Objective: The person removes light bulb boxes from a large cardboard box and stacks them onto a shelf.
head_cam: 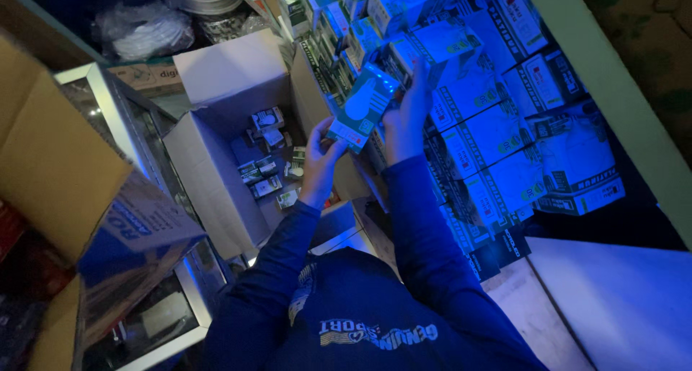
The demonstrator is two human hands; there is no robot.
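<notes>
Dim blue-lit storeroom, shelf [634,112] at right packed with stacked bulb cartons [497,137]. You hold green bulb box [358,108] up before that stack, above open cardboard carton [216,148] with small packs inside. Left hand [321,155] fingers closed on lower end, right hand [409,115] fingers wrapped round upper side. Box likely light, thin card, crushable, contents fragile: grip flat faces, gently. Box's far face hidden; glass cabinet [137,148] contents murky

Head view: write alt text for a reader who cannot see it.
Both hands, left hand and right hand, hold a small green bulb box above an open cardboard carton with small boxes inside. Stacked boxes fill the shelf at right, under dim blue light.
</notes>
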